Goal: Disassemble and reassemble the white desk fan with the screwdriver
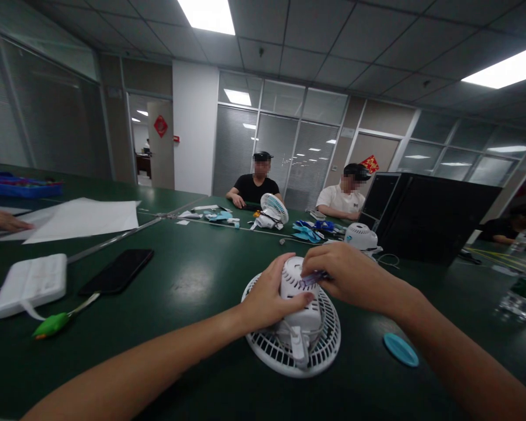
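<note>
A white electric fan (pixel 305 316) lies grille down on the green table in front of me, its slotted motor housing facing up. My left hand (pixel 265 301) is wrapped round the left side of the housing, thumb across its near face. At the top of the housing, my right hand (pixel 344 272) is closed in a pinch on a small purplish piece (pixel 309 279). The fingers hide most of that piece, so its kind is not plain. A white clip-like part (pixel 298 345) projects toward me over the grille. A light blue disc (pixel 401 349) lies right of the fan.
To the left lie a black phone (pixel 117 272), a white box-shaped device (pixel 31 285) with a cable, and white paper sheets (pixel 85 219). Another fan (pixel 272 211) and blue parts (pixel 307 231) sit farther back near two seated people. A large black case (pixel 429 216) stands at right.
</note>
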{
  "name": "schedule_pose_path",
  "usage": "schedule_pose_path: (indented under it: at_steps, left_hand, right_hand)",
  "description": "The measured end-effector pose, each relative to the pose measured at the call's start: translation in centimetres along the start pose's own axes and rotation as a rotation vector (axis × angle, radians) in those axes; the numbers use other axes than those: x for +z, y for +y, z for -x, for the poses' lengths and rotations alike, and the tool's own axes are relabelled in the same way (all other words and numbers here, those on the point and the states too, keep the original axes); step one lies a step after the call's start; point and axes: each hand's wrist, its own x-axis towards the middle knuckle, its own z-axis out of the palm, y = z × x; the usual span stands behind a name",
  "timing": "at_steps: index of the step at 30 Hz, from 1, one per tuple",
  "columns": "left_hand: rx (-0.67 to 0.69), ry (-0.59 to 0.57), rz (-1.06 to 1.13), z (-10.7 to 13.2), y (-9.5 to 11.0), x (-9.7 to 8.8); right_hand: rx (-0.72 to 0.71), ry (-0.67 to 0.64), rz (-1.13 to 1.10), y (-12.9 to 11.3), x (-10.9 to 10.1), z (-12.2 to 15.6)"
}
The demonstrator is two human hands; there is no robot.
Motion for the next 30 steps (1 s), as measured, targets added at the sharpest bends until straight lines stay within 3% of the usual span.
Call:
schedule_pose_path:
  at_steps: [6, 11, 16, 20, 24, 27, 30]
  left_hand:
    - [0.017, 0.004, 0.008, 0.0, 0.0, 0.0]
    - [0.012, -0.001, 0.006, 0.0, 0.0, 0.0]
    - [0.019, 0.042, 0.015, 0.4, -0.2, 0.4]
    - [0.155, 0.104, 0.009, 0.6, -0.3, 0.9]
    - [0.193, 0.124, 0.015, 0.6, 0.0, 0.9]
    - [0.231, 0.146, 0.025, 0.6, 0.1, 0.9]
    - [0.283, 0.158, 0.027, 0.6, 0.1, 0.8]
  right_hand:
    - [0.041, -0.004, -0.054, -0.5, -0.1, 0.7]
    - [0.039, 0.100, -0.184, -0.3, 0.1, 2.1]
    - [0.058, 0.348, -0.338, 1.7, 0.5, 2.4]
    - [0.136, 0.603, -0.553, 3.4, 0.5, 1.7]
    - [0.167, 0.746, -0.788, 3.8, 0.1, 0.5]
    - [0.123, 0.775, -0.983, 3.4, 0.0, -0.5]
    - [0.060, 0.650, -1.180, 3.0, 0.3, -0.9]
